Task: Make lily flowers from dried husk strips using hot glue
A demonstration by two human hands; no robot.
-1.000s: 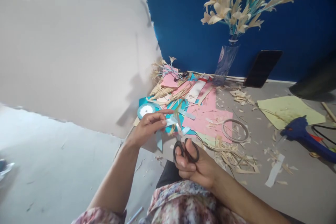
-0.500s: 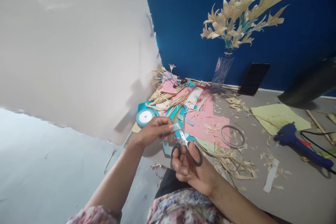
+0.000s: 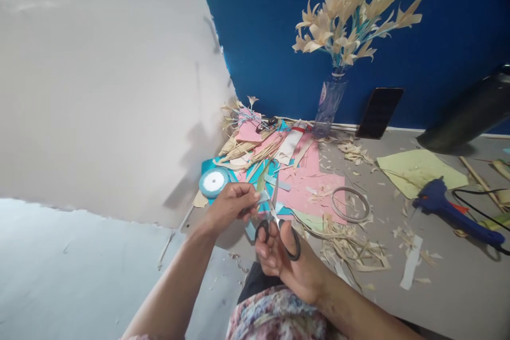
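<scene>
My left hand [image 3: 237, 204] pinches a short pale blue ribbon [image 3: 263, 197] between thumb and fingers. Black-handled scissors [image 3: 273, 211] are in my right hand [image 3: 281, 252], with thumb and fingers through the loops. Their blades point away from me and stand apart at the ribbon's right end; whether they touch it I cannot tell. Another pale blue strip [image 3: 250, 229] hangs below my left hand. Just behind that hand lies a spool of light blue ribbon [image 3: 214, 183]. Pink paper [image 3: 306, 191] with scraps on it is beyond the scissors.
A clear bottle [image 3: 331, 103] holds pale husk-like flowers [image 3: 345, 24] against the blue wall. Near it stand a phone [image 3: 380, 112] and a dark bottle [image 3: 466, 117]. Rightward lie a tape ring [image 3: 333, 204], yellow-green paper [image 3: 422, 170] and a blue glue gun [image 3: 458, 218]. Dried strips [image 3: 354, 249] litter the table.
The camera view has shifted slightly, so most things sit further left. Both hands stay close together, still holding the ribbon and the scissors. Less ribbon shows beyond my left fingertips.
</scene>
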